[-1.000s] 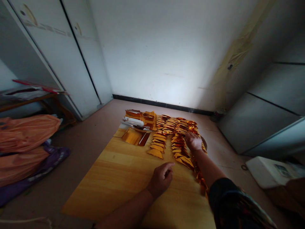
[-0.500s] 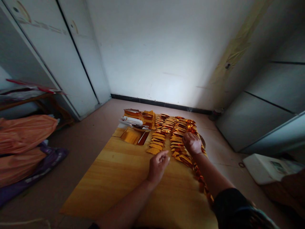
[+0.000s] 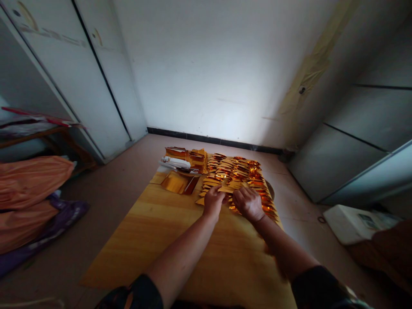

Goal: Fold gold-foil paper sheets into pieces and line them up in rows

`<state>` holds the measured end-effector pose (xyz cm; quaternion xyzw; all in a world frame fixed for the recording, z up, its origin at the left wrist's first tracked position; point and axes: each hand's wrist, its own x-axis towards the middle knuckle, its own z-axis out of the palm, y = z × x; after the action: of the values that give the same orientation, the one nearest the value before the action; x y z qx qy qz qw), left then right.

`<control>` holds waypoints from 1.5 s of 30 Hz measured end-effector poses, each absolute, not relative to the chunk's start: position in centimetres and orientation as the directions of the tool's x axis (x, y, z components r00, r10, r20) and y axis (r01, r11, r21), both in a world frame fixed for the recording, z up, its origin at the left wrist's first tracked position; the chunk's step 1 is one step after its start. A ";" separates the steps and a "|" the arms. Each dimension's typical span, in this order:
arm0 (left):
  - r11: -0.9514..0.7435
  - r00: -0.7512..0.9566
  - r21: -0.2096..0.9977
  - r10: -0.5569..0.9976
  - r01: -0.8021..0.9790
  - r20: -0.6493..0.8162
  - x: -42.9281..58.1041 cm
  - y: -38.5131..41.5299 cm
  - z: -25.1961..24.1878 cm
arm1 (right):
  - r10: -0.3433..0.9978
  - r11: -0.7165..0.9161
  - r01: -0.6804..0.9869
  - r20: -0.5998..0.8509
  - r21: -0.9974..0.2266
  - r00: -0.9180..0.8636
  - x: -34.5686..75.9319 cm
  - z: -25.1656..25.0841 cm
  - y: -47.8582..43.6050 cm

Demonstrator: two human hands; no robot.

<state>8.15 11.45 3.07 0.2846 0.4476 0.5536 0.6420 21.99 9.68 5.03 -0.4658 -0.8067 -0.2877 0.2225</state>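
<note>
My left hand [image 3: 213,202] and my right hand [image 3: 249,204] are close together over the front of the rows. Between them is a folded piece of gold foil paper [image 3: 228,189], pinched at its left end by my left fingers and at its right end by my right fingers. Beyond and around the hands, many similar folded gold paper pieces [image 3: 225,164] lie overlapped in long rows on the wooden tabletop [image 3: 154,240]. Left of the rows lies a flat stack of gold sheets [image 3: 174,182].
Behind the flat stack are a white bundle [image 3: 175,162] and more gold paper packs [image 3: 198,159]. Orange bags [image 3: 32,176] sit on the floor at left, beside a purple bag [image 3: 69,210]. A white foam box [image 3: 344,223] stands at right, and a white wall [image 3: 209,77] rises beyond.
My right hand has come left and nearer from the right-hand rows, with a gold paper piece now in it. My left hand has moved slightly up and grips the other end.
</note>
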 end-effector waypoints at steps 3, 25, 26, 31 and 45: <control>0.189 -0.051 0.900 0.973 -0.393 -0.226 8.0 11.6 2.9 | 0.651 0.407 0.887 0.612 0.219 -0.450 21.7 4.5 9.4; 0.089 -0.051 0.963 0.993 -0.253 -0.105 7.7 11.3 0.9 | 0.722 0.468 0.868 0.495 0.164 -0.483 20.7 4.4 9.1; 0.082 -0.044 0.960 0.994 -0.268 -0.097 7.7 11.2 0.9 | 0.724 0.468 0.868 0.491 0.167 -0.485 20.6 4.4 9.1; 0.052 0.004 0.935 0.999 -0.352 -0.054 7.3 10.8 1.2 | 0.734 0.463 0.871 0.479 0.165 -0.481 20.4 4.4 9.2; 0.072 -0.064 0.976 0.994 -0.206 -0.087 7.3 11.9 0.0 | 0.754 0.472 0.880 0.492 0.054 -0.434 22.0 5.0 9.1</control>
<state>7.32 11.89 0.03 0.4073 0.4837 0.5461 0.5494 22.00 9.07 5.01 -0.4906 -0.8329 -0.1534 0.2052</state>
